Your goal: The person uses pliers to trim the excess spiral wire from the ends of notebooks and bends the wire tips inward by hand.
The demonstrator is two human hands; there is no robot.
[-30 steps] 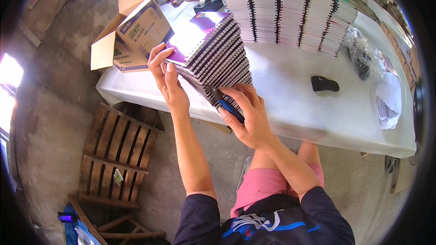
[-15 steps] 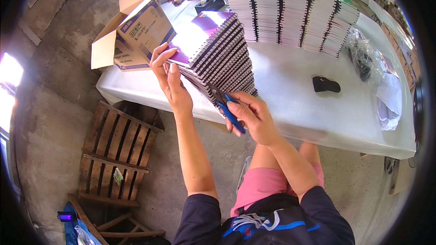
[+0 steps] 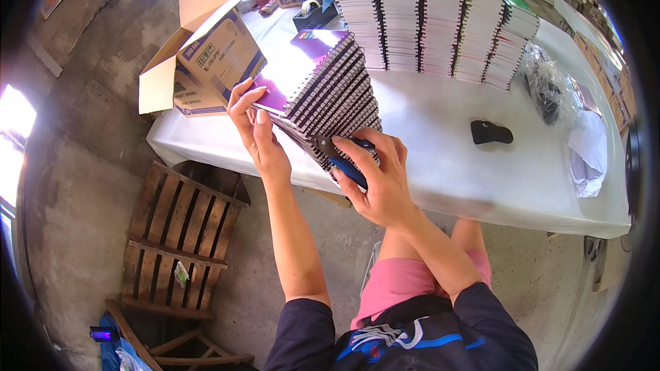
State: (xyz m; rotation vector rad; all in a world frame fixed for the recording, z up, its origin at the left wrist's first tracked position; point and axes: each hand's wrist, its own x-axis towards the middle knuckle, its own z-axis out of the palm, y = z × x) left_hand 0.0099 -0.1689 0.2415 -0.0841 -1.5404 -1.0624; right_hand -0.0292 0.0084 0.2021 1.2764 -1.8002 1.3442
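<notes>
A tall stack of spiral notebooks (image 3: 335,89) with purple covers stands near the table's front edge, its wire bindings facing right and toward me. My left hand (image 3: 267,148) is at the stack's upper left corner, fingers curled over the top cover and thumb at the edge below, gripping it. In my right hand (image 3: 386,182) is a pair of pliers (image 3: 350,172) with blue handles. Its dark head lies against the bindings partway down the stack's near corner. Just what the jaws touch is too small to make out.
More spiral notebooks (image 3: 401,24) stand in several tall stacks at the back. An open cardboard box (image 3: 220,55) is at the left, with a tape dispenser (image 3: 313,15) behind. A black object (image 3: 491,132) and clear plastic wrap (image 3: 543,82) lie rightward. A wooden pallet (image 3: 175,240) leans below left.
My right hand has changed its hold, with the fingers now over the top of the pliers' handles. The stack appears slightly lower in view. My left hand keeps its place at the corner.
</notes>
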